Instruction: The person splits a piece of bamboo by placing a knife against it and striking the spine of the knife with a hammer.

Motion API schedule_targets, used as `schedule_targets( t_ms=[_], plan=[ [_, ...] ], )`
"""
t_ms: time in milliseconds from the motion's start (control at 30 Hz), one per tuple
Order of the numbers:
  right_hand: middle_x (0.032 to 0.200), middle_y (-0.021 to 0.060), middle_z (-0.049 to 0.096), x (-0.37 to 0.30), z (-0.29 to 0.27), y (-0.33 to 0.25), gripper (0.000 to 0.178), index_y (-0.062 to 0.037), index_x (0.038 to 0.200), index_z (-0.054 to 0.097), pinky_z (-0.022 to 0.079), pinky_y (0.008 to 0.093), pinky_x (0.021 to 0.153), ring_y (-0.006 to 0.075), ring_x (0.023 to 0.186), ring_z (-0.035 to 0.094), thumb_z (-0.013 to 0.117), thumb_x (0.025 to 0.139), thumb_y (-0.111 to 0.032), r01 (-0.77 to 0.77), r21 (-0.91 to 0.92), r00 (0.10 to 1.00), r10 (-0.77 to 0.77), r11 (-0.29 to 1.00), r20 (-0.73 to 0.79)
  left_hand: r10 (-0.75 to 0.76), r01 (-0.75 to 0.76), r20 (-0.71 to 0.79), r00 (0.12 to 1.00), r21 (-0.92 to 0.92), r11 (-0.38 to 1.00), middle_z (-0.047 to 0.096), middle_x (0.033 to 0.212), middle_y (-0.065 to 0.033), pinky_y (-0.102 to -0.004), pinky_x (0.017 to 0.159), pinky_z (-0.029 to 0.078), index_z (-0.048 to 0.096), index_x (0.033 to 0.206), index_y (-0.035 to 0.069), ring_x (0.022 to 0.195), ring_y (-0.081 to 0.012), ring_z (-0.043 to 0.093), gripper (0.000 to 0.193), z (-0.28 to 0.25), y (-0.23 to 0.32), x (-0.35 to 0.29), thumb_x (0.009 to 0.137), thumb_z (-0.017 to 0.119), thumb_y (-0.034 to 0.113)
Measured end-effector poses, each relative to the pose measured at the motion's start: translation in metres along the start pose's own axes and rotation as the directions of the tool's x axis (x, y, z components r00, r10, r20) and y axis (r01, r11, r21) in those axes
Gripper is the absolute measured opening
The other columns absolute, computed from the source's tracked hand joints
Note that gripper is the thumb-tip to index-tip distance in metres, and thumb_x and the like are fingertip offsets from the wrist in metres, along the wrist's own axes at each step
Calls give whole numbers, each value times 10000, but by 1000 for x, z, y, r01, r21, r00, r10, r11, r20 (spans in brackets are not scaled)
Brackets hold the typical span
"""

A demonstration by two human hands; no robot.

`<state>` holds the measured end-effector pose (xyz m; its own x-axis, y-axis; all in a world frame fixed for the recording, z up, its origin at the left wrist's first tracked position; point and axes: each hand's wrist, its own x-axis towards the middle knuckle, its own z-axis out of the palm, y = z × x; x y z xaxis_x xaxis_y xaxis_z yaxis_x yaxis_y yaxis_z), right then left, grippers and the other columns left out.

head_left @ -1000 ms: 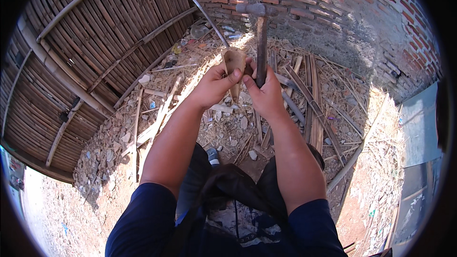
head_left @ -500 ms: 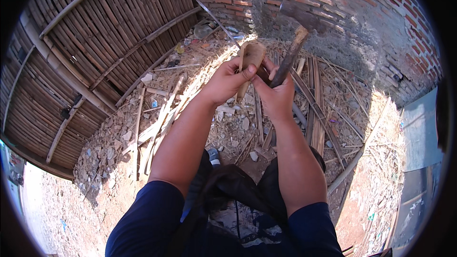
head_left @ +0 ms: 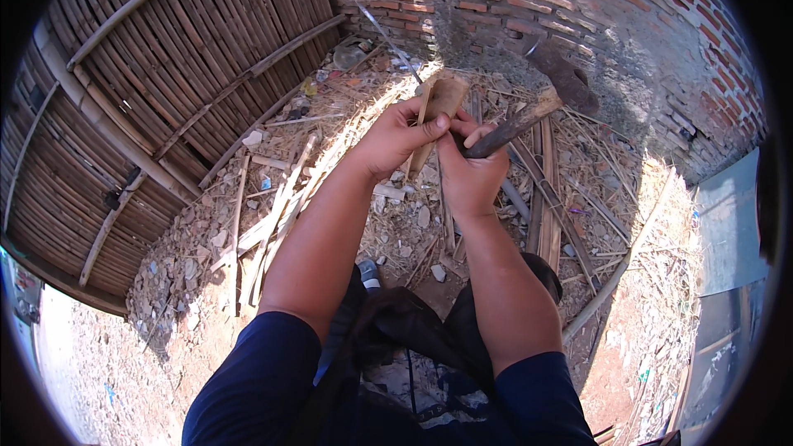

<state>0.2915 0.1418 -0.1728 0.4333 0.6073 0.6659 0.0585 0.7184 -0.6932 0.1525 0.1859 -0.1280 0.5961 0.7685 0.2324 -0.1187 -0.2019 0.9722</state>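
Observation:
My left hand [head_left: 402,136] is closed on a pale, curved piece of split bamboo [head_left: 446,95], thumb pressed against its near side. A long, thin grey blade [head_left: 390,40] sticks out beyond the bamboo toward the wall; its near end is hidden, so I cannot tell what it is fixed to. My right hand [head_left: 474,167] grips the dark wooden handle of a hammer [head_left: 514,126], whose heavy, dark metal head points away to the far right. The right fingertips meet the bamboo close to my left thumb.
A bamboo-slat wall [head_left: 165,74] rises on the left, a brick wall [head_left: 611,0] at the far side. Split bamboo strips [head_left: 277,215] and dark wooden slats [head_left: 549,190] lie over rubble and straw. A long pole [head_left: 607,293] and a blue-grey sheet [head_left: 731,223] stand at right.
The hammer has tipped over to the right, its head swinging right and lower as my right wrist turned. The bamboo and the blade have shifted slightly right.

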Motion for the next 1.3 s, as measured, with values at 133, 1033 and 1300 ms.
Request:
schedule_targets(
  t_ms=[133, 1033, 1300],
  plan=[
    [923, 127, 768, -4, 5, -3, 368, -38, 646, 481, 502, 422, 975, 328, 1223, 661, 811, 811, -44, 21, -25, 1000, -21, 999, -3, 85, -80, 35, 996, -125, 989, 724, 1167, -123, -426, 1134, 394, 442, 1496, -22, 1242, -229, 605, 1091, -10, -5, 4, 744, 814, 676],
    [804, 54, 748, 3, 35, 11, 197, -25, 980, 720, 519, 302, 651, 113, 670, 678, 807, 827, -113, -115, -134, 983, 93, 984, -158, -20, 141, -633, 774, 140, 980, 634, 980, -106, -233, 490, 414, 325, 1357, 123, 561, -76, 471, 435, -38, 48, -179, 1039, 614, 187],
    [774, 46, 728, 15, 57, 14, 221, -10, 976, 719, 503, 297, 647, 123, 643, 641, 811, 829, -147, -142, -73, 977, 128, 987, -170, 108, -58, -513, 851, 112, 992, 636, 1064, -169, -219, 409, 366, 336, 1490, 25, 504, -67, 490, 581, 7, 76, -196, 1018, 598, 240]
  ],
)
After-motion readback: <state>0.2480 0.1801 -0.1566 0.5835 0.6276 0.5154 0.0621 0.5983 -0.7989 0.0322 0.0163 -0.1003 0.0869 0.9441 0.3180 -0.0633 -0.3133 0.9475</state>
